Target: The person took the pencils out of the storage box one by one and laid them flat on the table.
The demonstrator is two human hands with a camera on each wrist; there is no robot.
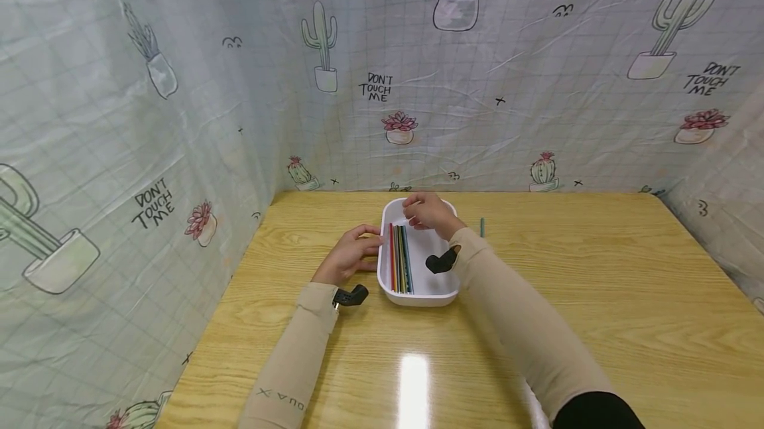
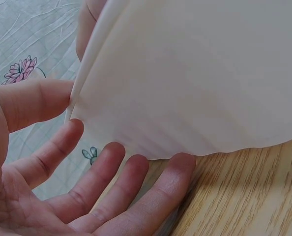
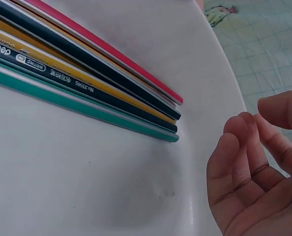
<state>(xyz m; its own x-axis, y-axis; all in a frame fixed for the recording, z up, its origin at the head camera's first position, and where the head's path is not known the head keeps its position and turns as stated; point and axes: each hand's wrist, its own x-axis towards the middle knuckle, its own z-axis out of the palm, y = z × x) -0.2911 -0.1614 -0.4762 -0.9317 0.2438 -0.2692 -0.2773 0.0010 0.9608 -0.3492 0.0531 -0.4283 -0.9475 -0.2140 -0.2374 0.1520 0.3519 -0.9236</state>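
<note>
A white tray (image 1: 420, 300) with rounded corners stands on the table, holding a row of several pencils (image 1: 401, 260) along its left side. Red, yellow, dark and green barrels lie side by side, their ends near the tray's far wall in the right wrist view. My left hand (image 1: 352, 253) is at the tray's left side, its fingertips (image 2: 178, 164) against or close to the outer wall. Over the far part of the tray hovers my right hand (image 1: 430, 211), fingers loosely bent, nothing between thumb and fingers (image 3: 234, 147). No pencil touches it.
On the wooden table (image 1: 567, 296), a short stretch of a teal pencil (image 1: 482, 227) shows right of the tray, its remainder hidden by the right forearm. Patterned cloth (image 1: 418, 97) hangs behind the table and along its left side.
</note>
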